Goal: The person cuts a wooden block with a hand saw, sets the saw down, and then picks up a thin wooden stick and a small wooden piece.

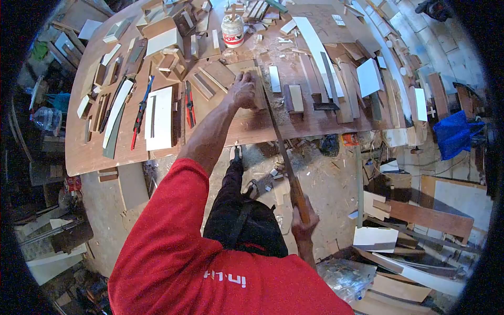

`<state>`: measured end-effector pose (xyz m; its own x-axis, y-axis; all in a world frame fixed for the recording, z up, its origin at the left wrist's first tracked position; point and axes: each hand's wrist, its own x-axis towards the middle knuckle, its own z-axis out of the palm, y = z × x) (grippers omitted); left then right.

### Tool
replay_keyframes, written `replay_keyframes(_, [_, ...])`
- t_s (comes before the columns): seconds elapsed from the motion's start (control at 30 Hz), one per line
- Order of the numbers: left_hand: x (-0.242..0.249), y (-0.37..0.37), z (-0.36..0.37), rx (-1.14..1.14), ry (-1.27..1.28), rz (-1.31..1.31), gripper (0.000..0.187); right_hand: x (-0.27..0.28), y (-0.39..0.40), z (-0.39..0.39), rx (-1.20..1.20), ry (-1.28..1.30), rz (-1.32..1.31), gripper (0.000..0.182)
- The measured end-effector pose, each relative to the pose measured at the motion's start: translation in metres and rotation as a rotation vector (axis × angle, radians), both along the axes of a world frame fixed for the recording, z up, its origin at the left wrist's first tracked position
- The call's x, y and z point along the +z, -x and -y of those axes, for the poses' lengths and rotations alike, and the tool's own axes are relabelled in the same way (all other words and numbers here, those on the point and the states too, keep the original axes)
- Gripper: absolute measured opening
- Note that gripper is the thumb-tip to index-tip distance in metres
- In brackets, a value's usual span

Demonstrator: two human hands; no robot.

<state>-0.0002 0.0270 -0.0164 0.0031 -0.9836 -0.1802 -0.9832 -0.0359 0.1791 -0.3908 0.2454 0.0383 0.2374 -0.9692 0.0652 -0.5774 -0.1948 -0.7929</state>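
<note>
My right hand (304,223) is closed round the wooden handle of a handsaw (283,155), low and to the right of my legs. The saw's long narrow blade slants up and away to the table's front part, along the right side of a wooden board (251,67). On that board my left hand (243,90) presses down with its fingers bent over it, just left of the blade. What lies under the palm is hidden. Left of this hand is a thin wooden strip (203,85), and to the right of the blade is a small white block (274,79).
A white tub (232,31) with a red label stands farther back on the worktable (226,137). Red and black clamps (189,105) lie left, beside a white board (160,118). A try square (326,106) lies right. Offcuts surround the table; a blue bag (455,134) is far right.
</note>
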Motion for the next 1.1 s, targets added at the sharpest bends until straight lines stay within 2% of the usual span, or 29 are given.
replay_keyframes(0.03, [0.003, 0.002, -0.002, 0.089, -0.005, -0.062, 0.075, 0.002, -0.011, 0.014, -0.002, 0.0, -0.001, 0.041])
replay_keyframes(0.1, [-0.007, -0.001, -0.002, 0.044, 0.032, -0.048, 0.077, 0.009, -0.032, 0.035, 0.032, -0.299, 0.006, 0.04])
replay_keyframes(0.13, [-0.011, -0.004, 0.002, 0.0, 0.076, -0.041, 0.08, 0.011, -0.033, 0.031, 0.013, -0.239, 0.08, 0.041])
replay_keyframes(0.23, [-0.025, -0.007, 0.004, -0.028, 0.144, -0.018, 0.076, 0.019, 0.0, 0.001, 0.002, -0.12, 0.056, 0.041])
replay_keyframes(0.27, [-0.022, -0.008, 0.005, -0.018, 0.146, -0.018, 0.076, -0.004, 0.018, -0.011, -0.022, -0.087, 0.115, 0.041])
replay_keyframes(0.33, [-0.013, -0.002, 0.005, -0.047, -0.022, 0.087, 0.074, -0.001, 0.01, -0.003, 0.003, -0.103, 0.08, 0.042])
replay_keyframes(0.43, [-0.004, -0.001, -0.001, 0.025, -0.018, -0.058, 0.071, 0.006, -0.021, 0.025, 0.035, -0.124, 0.037, 0.043])
replay_keyframes(0.57, [0.001, 0.0, 0.001, -0.081, -0.02, 0.053, 0.071, 0.006, -0.013, 0.012, -0.007, -0.279, 0.034, 0.043])
replay_keyframes(0.63, [-0.019, -0.006, 0.005, -0.038, 0.021, 0.02, 0.071, -0.007, 0.013, -0.008, 0.001, -0.065, 0.077, 0.043])
replay_keyframes(0.67, [-0.018, -0.007, 0.004, -0.033, 0.02, 0.02, 0.071, 0.01, 0.011, -0.005, 0.061, -0.023, -0.001, 0.044])
replay_keyframes(0.77, [-0.007, 0.002, 0.002, 0.016, 0.011, 0.028, 0.073, -0.007, -0.006, 0.017, 0.068, -0.052, 0.046, 0.043])
replay_keyframes(0.8, [0.003, 0.004, -0.001, 0.029, -0.021, 0.005, 0.075, 0.004, -0.027, 0.03, 0.003, -0.142, 0.081, 0.042])
replay_keyframes(0.83, [0.009, 0.003, -0.003, 0.04, -0.054, -0.013, 0.079, -0.007, -0.033, 0.039, 0.045, -0.062, 0.172, 0.043])
replay_keyframes(0.9, [-0.006, -0.005, 0.007, -0.004, -0.069, 0.022, 0.083, 0.008, -0.023, 0.034, 0.014, -0.288, 0.09, 0.044])
replay_keyframes(0.93, [-0.007, -0.004, 0.007, -0.038, -0.09, 0.045, 0.087, 0.012, -0.01, 0.02, 0.009, -0.291, 0.086, 0.044])
replay_keyframes(1.03, [0.01, 0.001, -0.003, 0.045, -0.059, -0.016, 0.09, 0.014, 0.01, -0.003, -0.015, -0.245, -0.027, 0.043])
replay_keyframes(1.1, [-0.006, -0.003, -0.006, 0.044, -0.003, -0.028, 0.088, 0.007, 0.006, -0.003, -0.023, -0.069, 0.117, 0.041])
